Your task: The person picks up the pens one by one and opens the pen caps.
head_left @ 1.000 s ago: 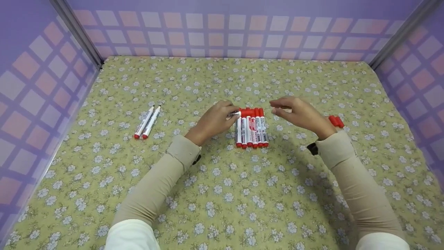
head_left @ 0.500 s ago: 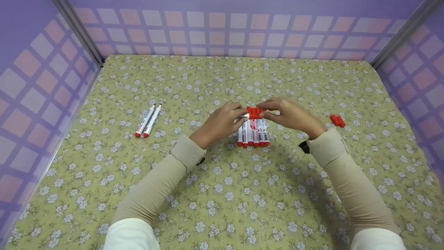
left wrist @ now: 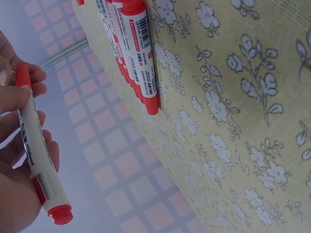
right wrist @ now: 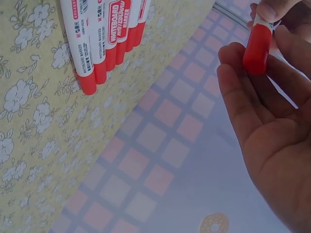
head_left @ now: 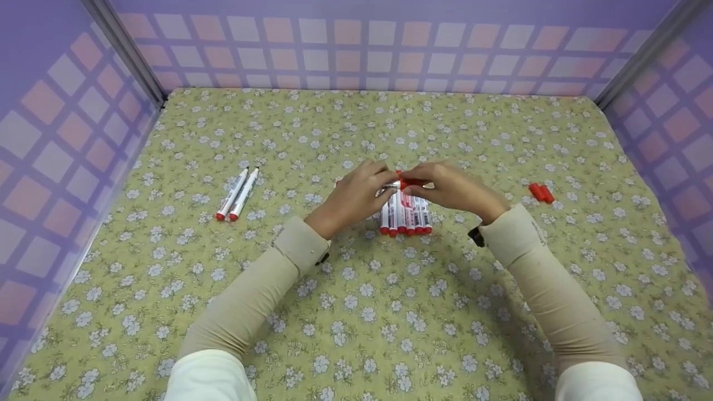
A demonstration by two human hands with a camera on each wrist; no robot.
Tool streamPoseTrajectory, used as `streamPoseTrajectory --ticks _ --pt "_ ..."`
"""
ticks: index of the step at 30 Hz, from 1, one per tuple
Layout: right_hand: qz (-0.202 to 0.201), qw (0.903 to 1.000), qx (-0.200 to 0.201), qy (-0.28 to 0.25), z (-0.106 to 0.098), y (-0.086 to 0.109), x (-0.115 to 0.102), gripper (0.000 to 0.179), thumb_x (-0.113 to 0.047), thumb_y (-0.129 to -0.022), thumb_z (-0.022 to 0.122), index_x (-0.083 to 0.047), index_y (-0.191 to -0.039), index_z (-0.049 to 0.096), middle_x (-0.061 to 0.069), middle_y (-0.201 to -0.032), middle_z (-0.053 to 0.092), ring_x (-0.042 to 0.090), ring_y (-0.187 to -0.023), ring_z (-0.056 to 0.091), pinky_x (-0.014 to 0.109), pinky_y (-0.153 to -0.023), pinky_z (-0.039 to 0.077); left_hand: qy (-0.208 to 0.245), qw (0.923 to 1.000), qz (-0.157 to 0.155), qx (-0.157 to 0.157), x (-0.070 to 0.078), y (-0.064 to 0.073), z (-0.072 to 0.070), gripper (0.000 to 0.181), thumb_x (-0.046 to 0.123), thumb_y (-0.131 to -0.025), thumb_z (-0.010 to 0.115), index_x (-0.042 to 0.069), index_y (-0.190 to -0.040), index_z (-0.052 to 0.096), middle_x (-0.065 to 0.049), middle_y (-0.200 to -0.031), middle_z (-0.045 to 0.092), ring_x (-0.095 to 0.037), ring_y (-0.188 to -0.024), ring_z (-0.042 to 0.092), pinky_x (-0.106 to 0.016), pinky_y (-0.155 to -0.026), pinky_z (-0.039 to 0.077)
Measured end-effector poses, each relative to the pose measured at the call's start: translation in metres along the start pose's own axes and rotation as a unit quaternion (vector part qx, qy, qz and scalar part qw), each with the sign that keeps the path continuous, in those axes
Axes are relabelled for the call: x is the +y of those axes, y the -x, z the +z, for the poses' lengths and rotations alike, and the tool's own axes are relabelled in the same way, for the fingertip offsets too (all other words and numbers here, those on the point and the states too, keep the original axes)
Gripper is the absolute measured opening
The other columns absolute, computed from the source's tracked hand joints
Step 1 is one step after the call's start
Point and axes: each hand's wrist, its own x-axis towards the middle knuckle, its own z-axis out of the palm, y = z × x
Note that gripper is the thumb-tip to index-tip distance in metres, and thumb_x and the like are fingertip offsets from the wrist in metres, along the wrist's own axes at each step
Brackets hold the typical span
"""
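Note:
My left hand (head_left: 356, 192) grips a white whiteboard marker (left wrist: 39, 141) with a red end plug, held level above the table. My right hand (head_left: 445, 186) meets it from the other side, thumb and fingers around its red cap (right wrist: 257, 51). The cap sits on the barrel in the left wrist view. Just below both hands, several capped red whiteboard markers (head_left: 406, 214) lie side by side in a row, caps pointing away; the hands partly hide their caps in the head view.
Two uncapped markers (head_left: 245, 193) with dark tips lie at the left of the flowered tablecloth (head_left: 356, 334). Two loose red caps (head_left: 539, 192) lie together at the right. Checked purple panels (head_left: 345, 50) enclose the table's back and sides.
My right hand has come in from the right and taken hold of the red cap. My left hand has shifted slightly right with the marker. The row lies as before.

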Motion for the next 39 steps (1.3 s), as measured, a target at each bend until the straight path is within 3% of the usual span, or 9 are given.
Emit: streamPoseTrajectory --ticks 8,19,24,31,39 --pt "0.01 0.9994 -0.012 -0.032 0.007 -0.003 -0.001 0.031 -0.015 -0.097 0.056 0.0 -0.124 0.063 0.014 -0.105 0.071 0.022 -0.083 0.068 0.035 -0.072 0.055 -0.022 0.9995 0.022 0.004 0.001 0.002 0.001 0.023 0.019 -0.097 0.057 0.008 -0.115 0.068 -0.008 -0.103 0.062 -0.02 -0.087 0.057 -0.032 -0.075 0.05" --pt "0.005 0.9983 -0.003 0.059 0.015 -0.004 -0.009 0.017 -0.006 -0.095 0.058 0.002 -0.102 0.071 0.017 -0.083 0.07 0.017 -0.059 0.055 0.029 -0.056 0.045 -0.027 0.9985 0.044 -0.018 0.002 0.005 0.005 0.023 0.015 -0.099 0.052 0.001 -0.111 0.067 -0.011 -0.1 0.059 -0.017 -0.079 0.054 -0.03 -0.07 0.05" --pt "0.001 0.9983 0.001 0.058 0.017 -0.004 -0.01 0.014 -0.006 -0.094 0.06 0.001 -0.091 0.072 0.016 -0.078 0.07 0.014 -0.054 0.052 0.027 -0.054 0.045 -0.042 0.9967 0.067 -0.018 0.0 0.006 0.007 0.022 0.014 -0.099 0.051 0.0 -0.108 0.066 -0.011 -0.106 0.06 -0.017 -0.082 0.057 -0.029 -0.072 0.052" --pt "-0.007 0.9977 0.028 0.062 0.019 -0.003 -0.009 0.013 -0.005 -0.092 0.062 0.003 -0.094 0.073 0.018 -0.082 0.071 0.017 -0.056 0.061 0.029 -0.054 0.052 -0.028 0.9969 0.07 -0.023 -0.001 0.008 0.006 0.024 0.012 -0.099 0.05 0.002 -0.116 0.065 -0.011 -0.113 0.06 -0.018 -0.084 0.062 -0.03 -0.073 0.053" --pt "-0.045 0.9938 0.056 0.085 0.022 -0.001 -0.008 0.012 -0.005 -0.091 0.063 0.002 -0.09 0.073 0.016 -0.074 0.07 0.016 -0.051 0.055 0.026 -0.05 0.046 -0.005 0.9974 0.061 -0.037 -0.003 0.008 0.004 0.024 0.012 -0.098 0.054 0.003 -0.116 0.067 -0.011 -0.114 0.06 -0.016 -0.081 0.061 -0.027 -0.07 0.052"
